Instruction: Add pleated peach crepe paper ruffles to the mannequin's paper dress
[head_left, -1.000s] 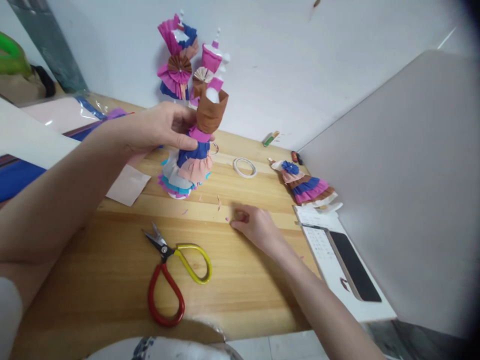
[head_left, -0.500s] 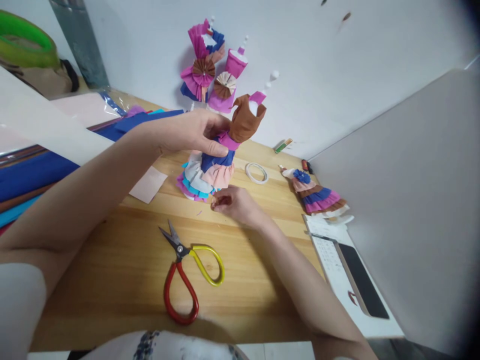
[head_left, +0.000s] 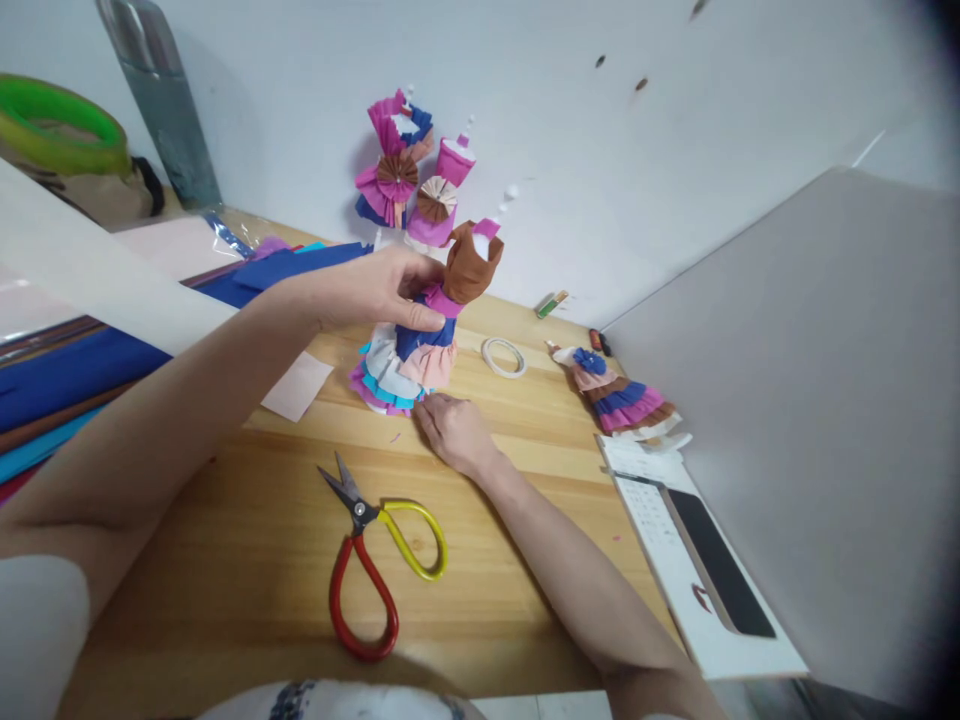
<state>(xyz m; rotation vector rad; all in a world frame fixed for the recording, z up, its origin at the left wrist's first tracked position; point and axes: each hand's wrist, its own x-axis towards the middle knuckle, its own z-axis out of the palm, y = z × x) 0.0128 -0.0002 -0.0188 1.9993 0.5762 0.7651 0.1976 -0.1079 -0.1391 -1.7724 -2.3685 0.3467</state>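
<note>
A small dress form [head_left: 471, 265] stands tilted on the wooden table, with a brown paper top, a magenta waist and a layered skirt in blue, pink, white, turquoise and purple. My left hand [head_left: 401, 290] is wrapped round its waist from the left. Beside the hem, at the lower right, my right hand [head_left: 454, 430] rests on the tabletop with its fingers curled in; what they hold, if anything, is hidden. Scissors [head_left: 360, 512] with one red and one yellow handle lie with blades parted nearer to me.
Two dressed forms [head_left: 395, 172] stand by the wall. A tape roll [head_left: 504, 357] and another layered dress [head_left: 619, 395] lie to the right, above a white board [head_left: 652, 530] with a dark phone-like slab. Coloured paper [head_left: 82, 350] and a flask [head_left: 161, 110] are at left.
My right hand has turned over and lowered onto the table by the hem, its fingers now curled under. My left hand keeps its hold. The view has shifted slightly.
</note>
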